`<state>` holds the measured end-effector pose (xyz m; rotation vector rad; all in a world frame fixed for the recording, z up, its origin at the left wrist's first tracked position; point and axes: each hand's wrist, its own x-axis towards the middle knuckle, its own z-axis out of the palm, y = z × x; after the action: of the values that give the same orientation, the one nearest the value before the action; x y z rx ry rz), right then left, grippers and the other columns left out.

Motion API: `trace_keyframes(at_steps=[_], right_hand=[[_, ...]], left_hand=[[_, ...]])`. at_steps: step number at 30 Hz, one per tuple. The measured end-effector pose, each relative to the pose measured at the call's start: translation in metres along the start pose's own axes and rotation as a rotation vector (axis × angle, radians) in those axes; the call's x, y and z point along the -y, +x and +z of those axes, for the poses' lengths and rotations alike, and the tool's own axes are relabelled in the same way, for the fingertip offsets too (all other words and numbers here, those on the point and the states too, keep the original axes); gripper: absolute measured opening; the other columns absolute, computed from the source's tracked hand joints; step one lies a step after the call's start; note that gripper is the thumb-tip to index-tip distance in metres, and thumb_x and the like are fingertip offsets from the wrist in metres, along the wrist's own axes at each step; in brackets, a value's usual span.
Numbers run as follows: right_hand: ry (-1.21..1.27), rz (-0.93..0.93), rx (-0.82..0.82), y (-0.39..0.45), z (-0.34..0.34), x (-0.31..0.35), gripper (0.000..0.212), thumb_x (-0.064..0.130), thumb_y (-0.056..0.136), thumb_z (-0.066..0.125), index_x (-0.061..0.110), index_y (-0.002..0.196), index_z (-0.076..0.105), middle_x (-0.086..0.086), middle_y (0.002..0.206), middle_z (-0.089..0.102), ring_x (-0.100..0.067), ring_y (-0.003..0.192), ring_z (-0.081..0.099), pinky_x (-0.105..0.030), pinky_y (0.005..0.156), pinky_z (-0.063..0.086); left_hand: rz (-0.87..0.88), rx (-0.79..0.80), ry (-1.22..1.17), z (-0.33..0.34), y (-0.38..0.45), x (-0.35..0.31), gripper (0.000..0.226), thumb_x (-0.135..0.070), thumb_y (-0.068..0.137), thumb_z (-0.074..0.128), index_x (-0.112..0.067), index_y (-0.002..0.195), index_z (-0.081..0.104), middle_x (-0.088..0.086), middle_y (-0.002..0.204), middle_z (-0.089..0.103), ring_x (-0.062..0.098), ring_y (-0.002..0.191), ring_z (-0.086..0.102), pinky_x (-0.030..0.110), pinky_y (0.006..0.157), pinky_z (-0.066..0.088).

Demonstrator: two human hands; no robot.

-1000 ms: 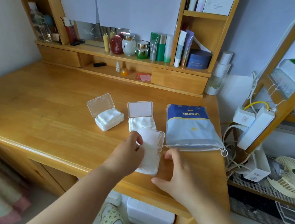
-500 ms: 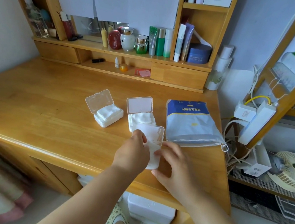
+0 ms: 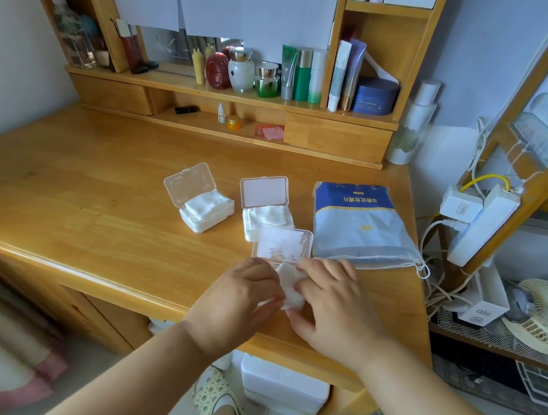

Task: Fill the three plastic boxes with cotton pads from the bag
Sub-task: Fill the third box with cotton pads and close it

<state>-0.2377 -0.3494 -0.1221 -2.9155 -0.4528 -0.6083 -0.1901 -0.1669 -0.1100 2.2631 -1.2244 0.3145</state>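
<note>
Clear plastic marks the left hinged box [image 3: 202, 203], lid up, heaped with white cotton pads, at ten o'clock on the wooden tabletop [image 3: 93, 202]. At its three o'clock stands a second filled clear box [image 3: 266, 206]. Just nearer, the third clear box [image 3: 283, 248] shows its raised lid; the left hand [image 3: 241, 293] and right hand [image 3: 333, 301] press white cotton pads [image 3: 290, 288] into it, each grip curled onto them. At two o'clock lies the blue-and-grey pad bag [image 3: 360, 224].

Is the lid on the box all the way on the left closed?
No, the left box has its clear lid tipped up and open, with the white cotton pads showing inside.
</note>
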Motion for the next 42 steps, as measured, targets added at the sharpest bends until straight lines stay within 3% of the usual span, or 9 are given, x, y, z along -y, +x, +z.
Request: trace_keyframes(at_steps=[4, 11, 14, 16, 21, 26, 30, 35, 42], right_hand=[[0.047, 0.025, 0.010, 0.000, 0.000, -0.004, 0.024, 0.041, 0.072, 0.067, 0.018, 0.077, 0.068, 0.005, 0.101, 0.060, -0.018, 0.092, 0.053, -0.028, 0.087, 0.034], [-0.119, -0.201, -0.031, 0.003, -0.006, -0.007, 0.024, 0.038, 0.078, 0.065, 0.015, 0.074, 0.067, 0.000, 0.115, 0.062, -0.022, 0.098, 0.056, -0.035, 0.086, 0.037], [-0.157, -0.272, 0.018, 0.005, -0.008, -0.009, 0.025, 0.038, 0.082, 0.060, 0.015, 0.076, 0.068, 0.003, 0.096, 0.064, -0.021, 0.091, 0.057, -0.033, 0.085, 0.036], [-0.141, -0.237, 0.088, 0.009, -0.010, -0.011, 0.026, 0.041, 0.082, 0.059, 0.017, 0.074, 0.066, 0.005, 0.083, 0.062, -0.020, 0.088, 0.057, -0.032, 0.085, 0.034], [-0.094, -0.137, 0.174, 0.012, -0.011, -0.009, 0.028, 0.048, 0.081, 0.054, 0.022, 0.074, 0.063, 0.009, 0.085, 0.062, -0.017, 0.094, 0.054, -0.033, 0.092, 0.030], [-0.083, -0.134, 0.095, 0.007, -0.008, -0.007, 0.024, 0.043, 0.080, 0.056, 0.022, 0.070, 0.057, 0.006, 0.085, 0.059, -0.019, 0.089, 0.054, -0.035, 0.086, 0.033], [-0.087, -0.119, 0.051, 0.004, -0.003, -0.004, 0.021, 0.040, 0.079, 0.057, 0.019, 0.076, 0.060, 0.004, 0.087, 0.061, -0.021, 0.090, 0.056, -0.036, 0.088, 0.035], [0.023, -0.055, 0.004, 0.003, 0.000, -0.006, 0.020, 0.038, 0.078, 0.060, 0.019, 0.078, 0.056, 0.008, 0.086, 0.060, -0.018, 0.093, 0.056, -0.036, 0.095, 0.034], [0.073, -0.209, -0.087, -0.004, 0.006, -0.008, 0.011, 0.022, 0.081, 0.068, 0.016, 0.073, 0.065, 0.003, 0.080, 0.062, -0.020, 0.087, 0.060, -0.036, 0.108, 0.030]], left_hand=[[-0.046, 0.020, -0.059, 0.006, 0.002, -0.001, 0.004, -0.005, 0.079, 0.071, -0.008, 0.077, 0.071, 0.000, 0.083, 0.066, 0.020, 0.084, 0.059, 0.033, 0.074, 0.050], [-0.013, 0.056, 0.024, 0.005, 0.001, -0.001, 0.005, -0.009, 0.081, 0.066, -0.011, 0.077, 0.069, 0.003, 0.094, 0.062, 0.024, 0.094, 0.057, 0.035, 0.081, 0.048], [0.079, 0.040, 0.151, 0.003, 0.001, -0.001, 0.016, -0.014, 0.084, 0.054, -0.015, 0.076, 0.069, 0.002, 0.100, 0.065, 0.025, 0.103, 0.059, 0.036, 0.087, 0.047], [0.122, 0.046, 0.186, 0.002, 0.002, 0.000, 0.019, -0.015, 0.084, 0.052, -0.015, 0.076, 0.069, 0.001, 0.102, 0.067, 0.024, 0.108, 0.060, 0.035, 0.094, 0.046], [0.074, 0.075, 0.214, 0.005, -0.001, 0.001, 0.006, -0.009, 0.077, 0.070, -0.015, 0.078, 0.068, 0.004, 0.111, 0.068, 0.029, 0.115, 0.058, 0.045, 0.101, 0.042], [0.054, 0.018, 0.238, 0.012, -0.006, 0.002, 0.010, -0.013, 0.083, 0.058, -0.015, 0.080, 0.068, 0.011, 0.107, 0.068, 0.032, 0.108, 0.060, 0.044, 0.099, 0.044], [0.046, 0.027, 0.176, 0.015, -0.008, 0.006, 0.016, -0.016, 0.087, 0.052, -0.015, 0.084, 0.067, 0.007, 0.110, 0.067, 0.028, 0.106, 0.061, 0.043, 0.100, 0.043], [-0.125, 0.114, -0.017, 0.019, -0.012, 0.009, 0.013, -0.016, 0.090, 0.053, -0.013, 0.097, 0.064, -0.006, 0.130, 0.058, 0.022, 0.126, 0.047, 0.047, 0.105, 0.033], [-0.077, 0.150, 0.024, 0.019, -0.012, 0.014, 0.016, -0.019, 0.094, 0.050, -0.017, 0.103, 0.063, -0.011, 0.139, 0.050, 0.015, 0.133, 0.038, 0.036, 0.108, 0.025]])
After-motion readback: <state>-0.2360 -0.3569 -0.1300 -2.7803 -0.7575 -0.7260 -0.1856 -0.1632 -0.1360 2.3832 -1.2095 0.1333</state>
